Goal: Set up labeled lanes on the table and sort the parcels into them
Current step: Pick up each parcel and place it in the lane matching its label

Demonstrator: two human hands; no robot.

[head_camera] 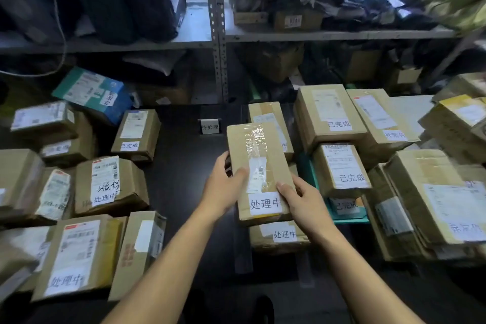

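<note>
The box in my hands reads 处理中; the small sign on the table reads 待处理; a box to my right reads 已完成.

matt cardboard parcel — glossy tape, paper label

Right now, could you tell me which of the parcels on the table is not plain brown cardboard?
The blue and teal box at the far left, tilted against the shelving; the others are brown cardboard.
</note>
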